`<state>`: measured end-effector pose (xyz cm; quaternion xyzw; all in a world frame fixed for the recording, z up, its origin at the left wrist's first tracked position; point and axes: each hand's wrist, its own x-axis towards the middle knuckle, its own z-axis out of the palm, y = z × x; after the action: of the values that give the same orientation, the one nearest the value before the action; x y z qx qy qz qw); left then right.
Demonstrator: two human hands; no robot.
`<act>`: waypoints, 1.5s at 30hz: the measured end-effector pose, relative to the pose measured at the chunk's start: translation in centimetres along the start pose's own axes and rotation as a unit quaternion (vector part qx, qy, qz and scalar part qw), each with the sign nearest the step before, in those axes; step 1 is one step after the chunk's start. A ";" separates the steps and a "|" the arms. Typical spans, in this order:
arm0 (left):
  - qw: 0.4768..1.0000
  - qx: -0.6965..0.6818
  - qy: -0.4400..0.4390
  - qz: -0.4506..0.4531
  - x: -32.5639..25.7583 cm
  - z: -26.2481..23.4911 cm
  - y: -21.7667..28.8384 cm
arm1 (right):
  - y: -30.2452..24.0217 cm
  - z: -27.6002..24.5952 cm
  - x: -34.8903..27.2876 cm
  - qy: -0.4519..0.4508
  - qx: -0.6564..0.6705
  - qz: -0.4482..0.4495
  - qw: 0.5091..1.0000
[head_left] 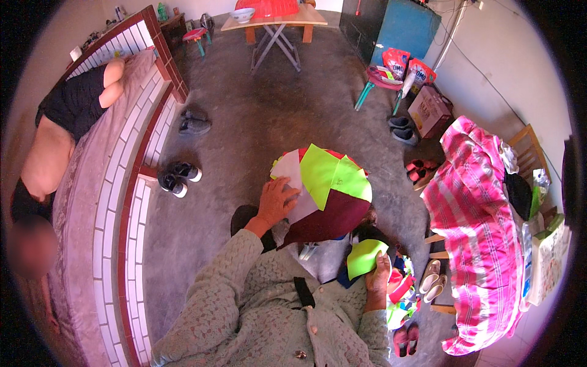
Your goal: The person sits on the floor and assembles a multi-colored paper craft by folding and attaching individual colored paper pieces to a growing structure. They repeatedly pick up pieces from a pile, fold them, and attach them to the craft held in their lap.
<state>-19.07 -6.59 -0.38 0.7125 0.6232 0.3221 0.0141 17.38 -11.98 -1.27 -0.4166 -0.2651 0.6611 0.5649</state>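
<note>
A round patchwork of cloth pieces [320, 191] in lime green, pale grey and dark maroon, with red at its far edge, lies over my lap in front of me. On its left side rests my left hand [278, 200], fingers spread and slightly bent over the pale grey piece. Lower right, my right hand [378, 278] pinches a loose lime green cloth piece [365, 258] between thumb and fingers, apart from the patchwork. Just beside that hand is a heap of mixed cloth scraps [402, 292] in red, white, green and blue.
A person [52, 153] lies on the brick-edged bed [101, 226] at left. Dark shoes [179, 177] stand beside it. To the right, a pink checked cloth [468, 238] covers a chair. A folding table [293, 23], a stool [385, 76] and a carton [430, 111] stand farther off.
</note>
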 end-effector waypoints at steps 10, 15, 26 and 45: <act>0.999 0.024 0.024 -0.023 -1.4 0.4 1.2 | -0.5 0.5 -0.2 -0.008 -0.009 -0.002 1.000; 0.993 -0.060 0.093 -0.035 -1.8 0.2 3.8 | 0.0 -0.6 0.1 0.008 -0.033 0.018 0.999; 0.698 -0.631 -0.273 -0.202 -4.2 -1.0 12.0 | -3.5 7.4 -0.1 -0.109 0.105 0.018 0.988; 0.514 -0.785 -0.170 -0.301 -2.5 -0.5 15.2 | -0.9 7.5 -1.1 -0.129 0.192 0.089 0.969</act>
<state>-5.99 -12.40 5.33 0.2227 0.2798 0.5293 0.7694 11.46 -11.98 3.58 -0.2340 -0.1656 0.7954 0.5340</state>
